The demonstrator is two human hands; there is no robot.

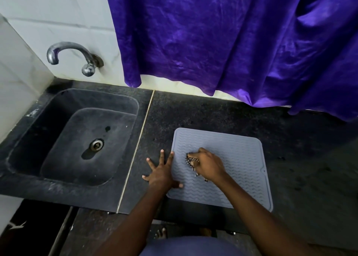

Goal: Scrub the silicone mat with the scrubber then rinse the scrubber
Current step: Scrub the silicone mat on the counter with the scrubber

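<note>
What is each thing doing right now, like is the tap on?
Silicone mat: flat on the counter.
Scrubber: gripped, pressed on the mat.
Right hand: grips the scrubber.
Left hand: fingers spread, pressing the mat's left edge.
Tap: off, no water running.
Sink: not filled, drain uncovered.
Curtain: hanging down.

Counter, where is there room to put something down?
Bare counter lies between the silicone mat and the purple curtain, and right of the mat. The sink is bare around its drain. Crowded: the mat's left side, where the left hand rests spread and the right hand grips the scrubber.
</note>
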